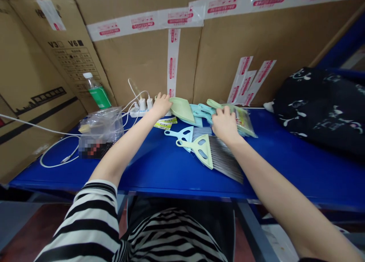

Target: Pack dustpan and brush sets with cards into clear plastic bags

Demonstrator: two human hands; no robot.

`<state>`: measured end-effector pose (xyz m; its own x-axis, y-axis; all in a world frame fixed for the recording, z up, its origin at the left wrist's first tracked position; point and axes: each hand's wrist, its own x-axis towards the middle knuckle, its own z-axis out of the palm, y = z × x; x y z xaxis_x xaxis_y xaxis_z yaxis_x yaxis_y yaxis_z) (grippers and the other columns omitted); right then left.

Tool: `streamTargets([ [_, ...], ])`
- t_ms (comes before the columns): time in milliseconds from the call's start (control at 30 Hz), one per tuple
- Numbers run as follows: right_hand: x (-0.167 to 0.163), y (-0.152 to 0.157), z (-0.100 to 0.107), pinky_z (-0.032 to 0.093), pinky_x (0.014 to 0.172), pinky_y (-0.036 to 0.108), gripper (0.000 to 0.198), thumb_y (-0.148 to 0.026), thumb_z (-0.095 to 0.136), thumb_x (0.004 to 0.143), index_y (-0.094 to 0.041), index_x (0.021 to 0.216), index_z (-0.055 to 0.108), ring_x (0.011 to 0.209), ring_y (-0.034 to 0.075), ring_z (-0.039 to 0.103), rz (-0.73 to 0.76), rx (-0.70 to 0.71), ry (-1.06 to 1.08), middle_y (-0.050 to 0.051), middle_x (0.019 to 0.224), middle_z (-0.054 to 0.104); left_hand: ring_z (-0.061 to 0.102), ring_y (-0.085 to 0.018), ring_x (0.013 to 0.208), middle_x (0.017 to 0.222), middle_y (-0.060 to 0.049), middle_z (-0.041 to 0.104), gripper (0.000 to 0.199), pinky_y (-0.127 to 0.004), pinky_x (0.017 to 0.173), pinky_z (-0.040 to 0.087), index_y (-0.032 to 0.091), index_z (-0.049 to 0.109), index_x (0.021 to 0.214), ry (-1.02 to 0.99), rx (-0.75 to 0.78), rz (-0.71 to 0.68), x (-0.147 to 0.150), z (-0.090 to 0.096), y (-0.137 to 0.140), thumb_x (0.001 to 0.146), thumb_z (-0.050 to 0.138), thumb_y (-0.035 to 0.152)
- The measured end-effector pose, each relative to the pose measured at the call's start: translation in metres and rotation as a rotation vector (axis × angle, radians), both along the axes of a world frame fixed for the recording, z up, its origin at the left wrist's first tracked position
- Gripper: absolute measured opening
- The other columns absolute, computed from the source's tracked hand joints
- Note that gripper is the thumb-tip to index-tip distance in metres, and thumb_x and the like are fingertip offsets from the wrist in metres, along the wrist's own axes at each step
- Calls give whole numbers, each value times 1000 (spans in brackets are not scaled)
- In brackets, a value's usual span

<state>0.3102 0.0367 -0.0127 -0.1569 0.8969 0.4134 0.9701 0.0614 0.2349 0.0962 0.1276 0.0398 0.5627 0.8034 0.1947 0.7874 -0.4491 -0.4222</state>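
My left hand (163, 104) is closed around the handle end of a light green dustpan (182, 109), whose wide pan points right. Under that pan lies a light blue dustpan (196, 120). Further right, my right hand (225, 123) has its fingers curled down over a pile of blue handled pieces (203, 111) and a clear plastic packet (243, 119); its fingertips' contact is hidden. A light green handle (213, 103) sticks out behind that hand. Nearer me, a green hand brush (207, 153) with grey bristles overlaps a blue hand brush (182, 133).
Yellow-and-white labels (165, 123) lie near a white power strip (139, 111) with plugs and cables. On the left are a clear plastic bag (101, 121) and a green-labelled bottle (98, 92). A black patterned bag (319, 110) sits right. Cardboard (137, 60) walls the blue table (159, 174).
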Motion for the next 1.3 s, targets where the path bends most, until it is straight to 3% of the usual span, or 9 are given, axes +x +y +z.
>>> streamTargets([
  [267,7,1,4,42,75,50,33,-17,45,84,-12,104,70,107,40,45,33,61,90,22,105,59,48,-24,122,120,-12,58,42,-43,108,30,17,66,113,-33,-85,-61,15,-13,2,87,37,2],
  [400,6,1,3,42,77,48,30,-14,45,82,-12,98,71,106,38,46,53,11,42,21,105,59,51,-25,118,118,-14,60,39,-39,98,40,17,65,115,-51,-116,-25,33,-24,3,85,43,5],
  [567,8,2,2,42,77,45,25,-15,49,80,-13,90,72,106,37,46,76,-13,-14,20,103,60,51,-28,117,118,-18,60,38,-40,92,42,11,64,115,-54,-140,39,46,-26,-2,85,42,4],
  [833,18,7,-4,42,74,47,25,-23,49,83,-14,90,71,105,38,44,165,-6,33,20,101,60,50,-27,118,124,-17,57,39,-39,94,40,11,60,119,-29,-143,-79,44,-15,-55,86,41,5],
  [967,15,3,-6,42,75,50,28,-24,46,83,-17,91,72,104,39,44,201,39,46,19,102,62,55,-26,113,113,-17,62,34,-36,90,43,11,63,111,20,-166,-165,30,-15,-88,88,39,5],
  [1133,1,-8,-4,39,81,56,31,-25,44,84,-18,93,73,107,39,45,246,63,73,18,111,62,60,-24,106,106,-14,65,32,-34,85,46,12,62,111,103,-209,-147,5,-21,-120,88,41,5],
  [1300,-13,-18,-1,40,79,52,32,-32,44,86,-21,96,72,101,36,49,365,-54,129,15,106,66,63,-22,101,106,-14,66,32,-33,84,47,11,59,114,45,-251,-162,-14,-31,-133,88,42,4],
])
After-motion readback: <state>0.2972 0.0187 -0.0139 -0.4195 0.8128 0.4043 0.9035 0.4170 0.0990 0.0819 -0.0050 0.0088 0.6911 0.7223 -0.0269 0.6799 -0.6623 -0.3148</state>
